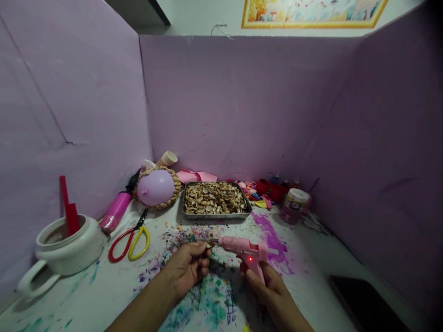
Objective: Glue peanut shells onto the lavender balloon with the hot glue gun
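My right hand (268, 288) grips a pink glue gun (244, 250) by its handle; a red light glows on its side. Its nozzle points left at my left hand (188, 267), whose fingers are pinched on a small piece, likely a nut shell (209, 245), right at the nozzle tip. Both hands hover over the paint-stained white table (311, 263). Behind them sits a metal tray (217, 214) filled with nut shells (214, 197).
Red and yellow scissors (130, 240) lie left of my hands. A white pot (65, 251) with a red stick stands far left. A purple balloon (156, 187) rests on a woven ring, beside a pink pump (116, 212). Jars (294, 205) and balloons sit at the back right. Purple partitions enclose the table.
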`<act>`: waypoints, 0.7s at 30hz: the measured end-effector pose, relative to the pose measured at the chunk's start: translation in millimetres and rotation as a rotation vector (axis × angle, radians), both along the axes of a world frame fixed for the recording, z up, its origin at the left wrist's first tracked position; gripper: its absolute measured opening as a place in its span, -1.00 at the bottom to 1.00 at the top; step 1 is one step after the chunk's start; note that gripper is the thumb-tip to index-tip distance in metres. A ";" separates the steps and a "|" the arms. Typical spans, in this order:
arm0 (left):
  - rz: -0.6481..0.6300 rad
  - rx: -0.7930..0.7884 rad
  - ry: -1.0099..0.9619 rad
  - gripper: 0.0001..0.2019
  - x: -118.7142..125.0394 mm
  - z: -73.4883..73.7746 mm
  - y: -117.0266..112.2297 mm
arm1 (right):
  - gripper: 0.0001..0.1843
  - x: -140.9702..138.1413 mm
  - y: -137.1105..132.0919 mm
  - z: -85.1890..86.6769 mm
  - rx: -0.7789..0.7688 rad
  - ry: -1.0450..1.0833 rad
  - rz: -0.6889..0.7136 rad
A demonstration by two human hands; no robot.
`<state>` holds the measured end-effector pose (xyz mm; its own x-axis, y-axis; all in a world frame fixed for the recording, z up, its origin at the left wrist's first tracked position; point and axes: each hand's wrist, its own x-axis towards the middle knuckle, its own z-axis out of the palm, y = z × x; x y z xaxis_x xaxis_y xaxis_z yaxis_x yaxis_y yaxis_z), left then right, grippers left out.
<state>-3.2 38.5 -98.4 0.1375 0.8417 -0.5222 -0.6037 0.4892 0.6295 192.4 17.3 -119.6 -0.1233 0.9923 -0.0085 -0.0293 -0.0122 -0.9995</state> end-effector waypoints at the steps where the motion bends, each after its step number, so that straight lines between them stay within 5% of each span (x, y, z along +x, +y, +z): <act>1: 0.001 0.000 0.002 -0.89 0.1 0.7 -0.2 | -0.50 0.7 0.2 0.8 0.006 -0.015 0.013; 21: 0.000 0.042 0.062 -0.92 2.7 -0.3 -2.9 | -0.58 4.1 4.8 -11.5 0.056 -0.003 -0.025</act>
<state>-0.5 35.6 -98.7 0.1061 0.8630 -0.4940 -0.5623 0.4618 0.6859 196.5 22.1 -131.1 -0.0989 0.9940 0.0473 -0.0258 0.0449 -0.9987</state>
